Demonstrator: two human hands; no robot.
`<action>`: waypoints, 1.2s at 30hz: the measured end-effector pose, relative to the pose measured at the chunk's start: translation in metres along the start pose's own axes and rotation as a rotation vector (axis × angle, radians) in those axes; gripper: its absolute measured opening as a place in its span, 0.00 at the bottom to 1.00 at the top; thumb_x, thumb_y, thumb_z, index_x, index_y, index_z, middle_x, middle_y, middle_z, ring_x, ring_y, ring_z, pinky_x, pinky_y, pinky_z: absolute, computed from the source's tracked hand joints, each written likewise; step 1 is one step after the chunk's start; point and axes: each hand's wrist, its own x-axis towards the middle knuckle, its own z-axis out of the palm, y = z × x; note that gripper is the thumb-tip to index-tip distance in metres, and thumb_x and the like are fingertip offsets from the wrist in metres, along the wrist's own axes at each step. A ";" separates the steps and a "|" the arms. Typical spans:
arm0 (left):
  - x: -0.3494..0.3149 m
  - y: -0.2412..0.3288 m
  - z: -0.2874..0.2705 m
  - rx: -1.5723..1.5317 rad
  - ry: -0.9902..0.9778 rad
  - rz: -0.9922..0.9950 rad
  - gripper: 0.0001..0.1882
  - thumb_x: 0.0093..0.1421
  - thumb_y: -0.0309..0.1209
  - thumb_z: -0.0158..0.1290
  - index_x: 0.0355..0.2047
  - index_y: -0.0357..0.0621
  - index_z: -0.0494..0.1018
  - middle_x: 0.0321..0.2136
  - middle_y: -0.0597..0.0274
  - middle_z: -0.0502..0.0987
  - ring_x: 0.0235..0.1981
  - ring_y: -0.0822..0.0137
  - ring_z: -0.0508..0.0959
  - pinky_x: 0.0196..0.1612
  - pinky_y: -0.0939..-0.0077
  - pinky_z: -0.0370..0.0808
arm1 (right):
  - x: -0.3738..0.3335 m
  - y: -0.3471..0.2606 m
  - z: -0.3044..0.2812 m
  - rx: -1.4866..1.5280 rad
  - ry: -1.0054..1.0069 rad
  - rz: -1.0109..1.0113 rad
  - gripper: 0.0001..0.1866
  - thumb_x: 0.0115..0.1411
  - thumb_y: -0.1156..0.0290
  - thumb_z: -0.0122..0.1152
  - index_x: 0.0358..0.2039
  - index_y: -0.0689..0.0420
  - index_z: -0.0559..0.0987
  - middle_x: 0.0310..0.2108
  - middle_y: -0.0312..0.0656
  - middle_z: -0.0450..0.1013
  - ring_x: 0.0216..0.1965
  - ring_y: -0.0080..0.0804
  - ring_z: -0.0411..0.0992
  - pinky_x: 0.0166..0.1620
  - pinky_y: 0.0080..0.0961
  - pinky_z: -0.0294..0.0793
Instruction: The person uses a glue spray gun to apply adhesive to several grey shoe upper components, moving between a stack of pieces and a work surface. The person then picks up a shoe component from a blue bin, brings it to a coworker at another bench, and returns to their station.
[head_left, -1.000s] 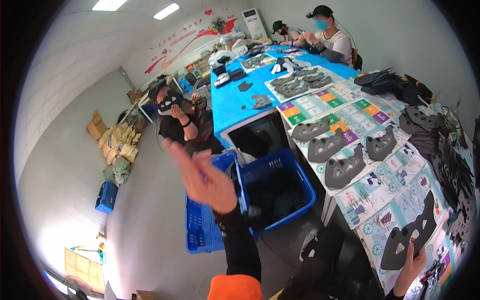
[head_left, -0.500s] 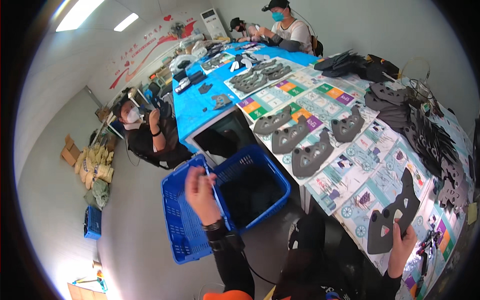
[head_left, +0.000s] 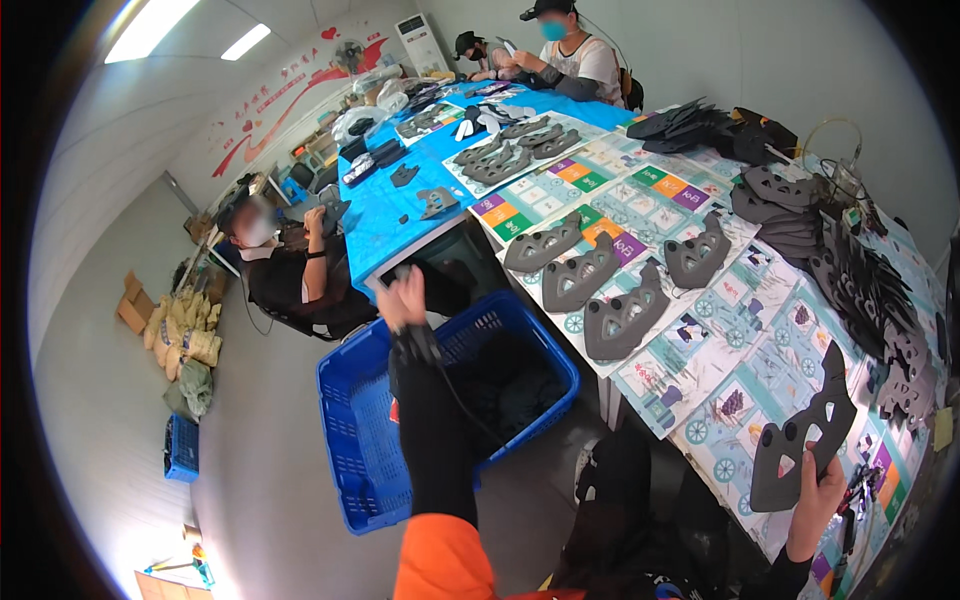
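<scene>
My right hand [head_left: 822, 492] grips the lower edge of a dark grey foam pad [head_left: 780, 472] with triangular cutouts and small black round studs. It holds the pad tilted over the near right part of the table. My left hand [head_left: 402, 303] is stretched out above the blue baskets, close to the table's corner. Its fingers are blurred and drawn together, with a small greyish bit at the tips that I cannot make out. Several similar pads, one of them a grey foam pad [head_left: 625, 322], lie on the patterned table cover [head_left: 655, 395].
Two blue baskets [head_left: 372, 490] stand below the table edge, the right one holding dark pieces. A heap of dark pads [head_left: 850, 285] lines the table's right side, near pliers [head_left: 850, 515]. One person [head_left: 285, 270] sits at left; two others work at the far end.
My left hand has moved up and forward, away from over the left basket toward the table corner. My right hand with the foam pad has shifted slightly to the right.
</scene>
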 end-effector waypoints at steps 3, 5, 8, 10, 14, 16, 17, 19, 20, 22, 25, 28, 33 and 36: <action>0.022 -0.003 0.046 0.057 0.152 -0.114 0.55 0.68 0.64 0.41 0.71 0.26 0.37 0.73 0.34 0.41 0.73 0.41 0.52 0.71 0.46 0.61 | -0.002 -0.003 -0.009 -0.011 0.033 0.002 0.10 0.68 0.75 0.60 0.46 0.68 0.80 0.34 0.35 0.77 0.34 0.16 0.69 0.38 0.16 0.67; 0.008 0.009 0.040 0.390 0.151 -0.014 0.53 0.69 0.62 0.41 0.72 0.27 0.38 0.72 0.35 0.47 0.72 0.43 0.56 0.69 0.47 0.64 | -0.004 0.001 -0.012 -0.072 0.029 0.026 0.11 0.67 0.74 0.61 0.45 0.68 0.80 0.35 0.32 0.75 0.34 0.15 0.66 0.38 0.16 0.63; -0.060 -0.012 -0.005 0.467 0.011 -0.202 0.15 0.73 0.40 0.42 0.32 0.47 0.69 0.38 0.58 0.76 0.42 0.56 0.77 0.42 0.62 0.73 | -0.006 -0.005 -0.007 -0.029 0.011 0.006 0.10 0.67 0.74 0.61 0.44 0.68 0.81 0.33 0.32 0.75 0.33 0.15 0.66 0.38 0.16 0.63; -0.131 -0.042 -0.026 0.435 -0.168 -0.520 0.15 0.72 0.40 0.42 0.36 0.43 0.71 0.35 0.57 0.76 0.35 0.61 0.76 0.38 0.70 0.73 | -0.005 -0.005 -0.010 -0.019 -0.007 0.029 0.11 0.67 0.75 0.61 0.46 0.68 0.80 0.35 0.34 0.76 0.36 0.16 0.69 0.40 0.16 0.66; -0.300 -0.107 0.018 0.723 -0.152 -0.777 0.18 0.73 0.40 0.45 0.43 0.36 0.75 0.30 0.63 0.77 0.28 0.71 0.76 0.32 0.80 0.73 | -0.009 -0.027 0.000 0.288 -0.051 0.013 0.13 0.65 0.80 0.60 0.50 0.66 0.76 0.41 0.37 0.76 0.41 0.19 0.72 0.46 0.18 0.68; -0.377 -0.115 0.035 0.762 -0.385 -0.898 0.22 0.76 0.43 0.40 0.50 0.36 0.75 0.35 0.62 0.79 0.34 0.72 0.78 0.40 0.76 0.76 | -0.009 -0.021 0.014 0.348 -0.149 0.045 0.15 0.64 0.81 0.60 0.51 0.65 0.75 0.43 0.37 0.75 0.43 0.20 0.72 0.47 0.18 0.68; -0.403 -0.117 0.059 0.744 -0.554 -1.046 0.24 0.76 0.45 0.40 0.59 0.38 0.69 0.42 0.60 0.81 0.39 0.73 0.79 0.44 0.77 0.76 | -0.010 -0.016 0.019 0.393 -0.231 0.079 0.16 0.64 0.82 0.60 0.53 0.65 0.73 0.44 0.37 0.75 0.44 0.21 0.72 0.49 0.18 0.68; -0.448 -0.128 0.095 0.579 -0.776 -1.056 0.31 0.76 0.50 0.38 0.67 0.37 0.60 0.52 0.59 0.77 0.43 0.72 0.78 0.44 0.77 0.75 | -0.018 -0.025 0.037 0.416 -0.300 0.122 0.15 0.63 0.83 0.61 0.49 0.63 0.74 0.41 0.36 0.74 0.42 0.22 0.72 0.49 0.19 0.68; -0.462 -0.133 0.113 0.555 -0.792 -1.017 0.31 0.77 0.48 0.39 0.68 0.37 0.60 0.51 0.61 0.77 0.43 0.74 0.78 0.42 0.78 0.74 | -0.022 -0.028 0.044 0.432 -0.345 0.135 0.15 0.61 0.83 0.62 0.49 0.63 0.74 0.40 0.36 0.74 0.42 0.22 0.71 0.48 0.19 0.68; -0.476 -0.146 0.131 0.693 -0.747 -0.980 0.21 0.75 0.41 0.44 0.59 0.39 0.69 0.43 0.61 0.79 0.39 0.73 0.76 0.41 0.77 0.72 | -0.028 -0.027 0.046 0.391 -0.424 0.123 0.13 0.63 0.81 0.61 0.48 0.62 0.74 0.39 0.35 0.74 0.40 0.20 0.71 0.45 0.18 0.68; -0.484 -0.155 0.159 1.004 -0.881 -0.512 0.12 0.72 0.34 0.51 0.45 0.36 0.73 0.33 0.51 0.78 0.32 0.63 0.76 0.38 0.70 0.72 | -0.025 -0.016 0.034 0.431 -0.305 0.217 0.09 0.68 0.76 0.58 0.47 0.61 0.74 0.36 0.34 0.74 0.36 0.17 0.70 0.40 0.15 0.68; -0.489 -0.161 0.159 1.026 -0.944 -0.458 0.12 0.71 0.33 0.51 0.44 0.34 0.72 0.31 0.47 0.76 0.29 0.57 0.75 0.37 0.68 0.73 | -0.007 -0.005 0.006 0.277 -0.309 0.157 0.06 0.71 0.71 0.56 0.44 0.60 0.74 0.31 0.31 0.74 0.28 0.12 0.67 0.29 0.14 0.63; -0.508 -0.193 0.167 1.017 -1.037 -0.422 0.10 0.70 0.31 0.53 0.44 0.35 0.72 0.28 0.47 0.75 0.26 0.57 0.73 0.35 0.69 0.72 | 0.026 0.009 -0.038 -0.095 -0.370 0.117 0.09 0.70 0.73 0.56 0.48 0.62 0.74 0.32 0.32 0.73 0.26 0.12 0.65 0.25 0.14 0.60; -0.512 -0.207 0.162 0.999 -0.955 -0.465 0.10 0.71 0.32 0.52 0.43 0.36 0.72 0.27 0.51 0.75 0.26 0.63 0.71 0.34 0.71 0.71 | 0.022 -0.021 -0.034 -0.454 -0.034 -0.355 0.20 0.67 0.78 0.56 0.60 0.63 0.71 0.45 0.43 0.76 0.29 0.19 0.69 0.28 0.17 0.66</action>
